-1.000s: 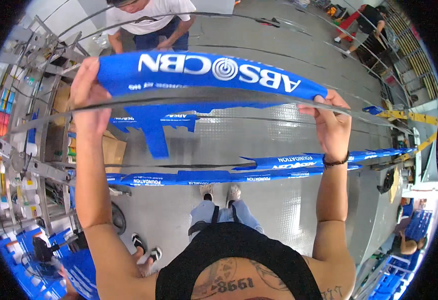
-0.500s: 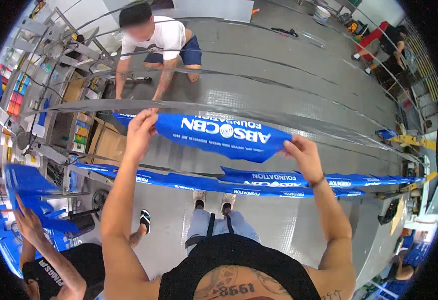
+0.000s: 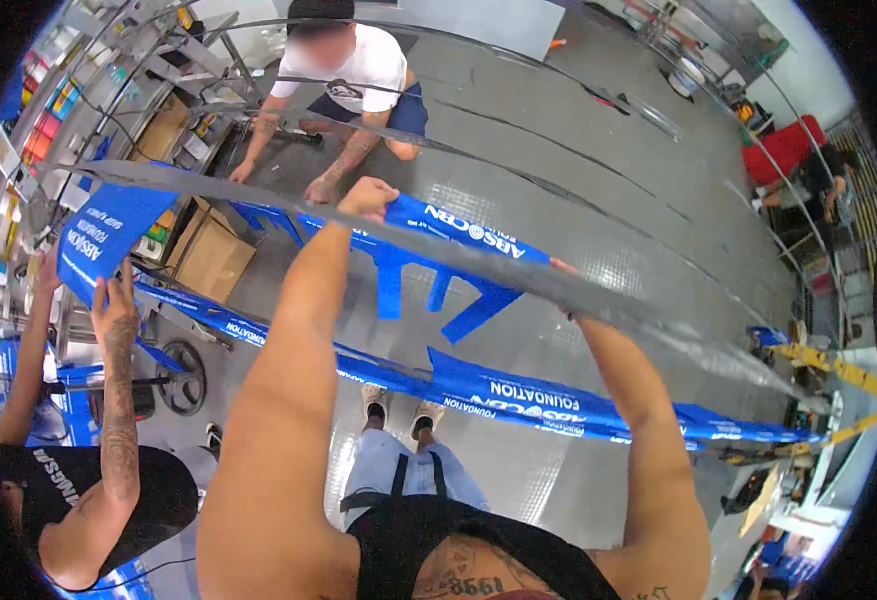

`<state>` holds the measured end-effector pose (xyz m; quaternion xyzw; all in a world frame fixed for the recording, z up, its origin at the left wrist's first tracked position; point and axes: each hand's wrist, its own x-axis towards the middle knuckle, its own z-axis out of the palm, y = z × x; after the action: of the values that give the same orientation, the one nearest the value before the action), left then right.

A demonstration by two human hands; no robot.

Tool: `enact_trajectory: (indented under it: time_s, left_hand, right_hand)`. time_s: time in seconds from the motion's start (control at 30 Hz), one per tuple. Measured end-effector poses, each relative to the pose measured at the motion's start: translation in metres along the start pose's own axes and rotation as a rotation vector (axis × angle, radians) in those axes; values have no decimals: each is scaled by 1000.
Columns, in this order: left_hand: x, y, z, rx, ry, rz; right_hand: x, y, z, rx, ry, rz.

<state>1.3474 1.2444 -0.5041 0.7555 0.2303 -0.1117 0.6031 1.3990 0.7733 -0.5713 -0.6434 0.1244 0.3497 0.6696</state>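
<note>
A blue sheet with white print [image 3: 433, 222] is stretched between my hands, cut into strips along its lower side. My left hand [image 3: 366, 199] pinches its left corner. My right hand [image 3: 565, 287], partly hidden by a long grey band [image 3: 618, 288], is closed at the sheet's right end. That band runs across in front of the sheet, whose cut strips [image 3: 473, 312] show below it. Nearer to me, more blue printed sheets [image 3: 528, 395] hang in a row along a lower line.
At left, a co-worker's hands [image 3: 115, 310] hold another blue sheet [image 3: 108, 230] against the band. Beyond it crouches a person in a white T-shirt [image 3: 363, 75]. Several dark lines cross overhead. A cardboard box [image 3: 213, 255] and crowded shelves stand left; yellow bars [image 3: 838, 370] right.
Both hands have moved away from me with the blue sheet, which now lies behind the grey band. The co-worker at left has raised a blue sheet to the band. My view has shifted.
</note>
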Motion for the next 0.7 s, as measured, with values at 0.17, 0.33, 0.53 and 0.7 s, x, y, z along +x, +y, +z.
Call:
enact_trajectory:
  time_s: [0.17, 0.33, 0.53, 0.7]
  left_hand:
    - [27, -53, 0, 23, 43, -128]
    - [53, -93, 21, 12, 65, -132]
    - [73, -128, 41, -23, 126, -78]
    - [84, -142, 35, 15, 146, -122]
  right_hand:
    - [12, 3, 46, -43, 119, 101]
    - [40, 25, 37, -170, 215, 143]
    - [58, 55, 28, -249, 240, 223]
    - [65, 58, 43, -178, 243, 256]
